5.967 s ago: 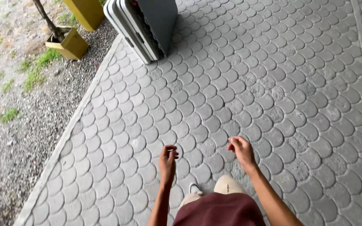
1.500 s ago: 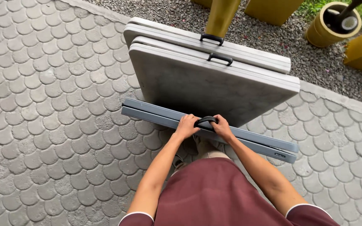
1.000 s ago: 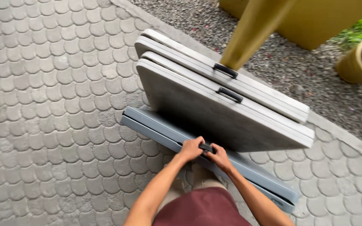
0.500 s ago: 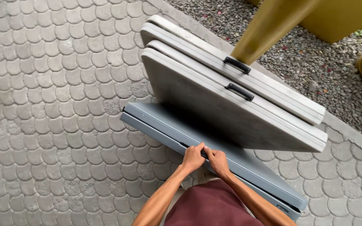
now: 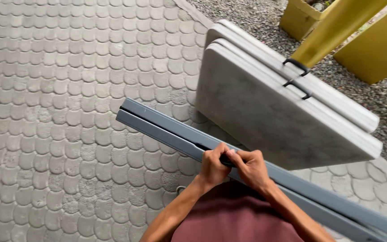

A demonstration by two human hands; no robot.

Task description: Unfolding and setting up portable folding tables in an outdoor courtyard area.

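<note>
Both hands grip the black handle on the top edge of a folded grey table standing on edge on the paved floor. Left hand has fingers curled tight round the handle; right hand does the same just beside it, the two touching. Two more folded grey tables lean just behind, against a yellow post at the floor's gravel edge. Yellow planters stand beyond.
</note>
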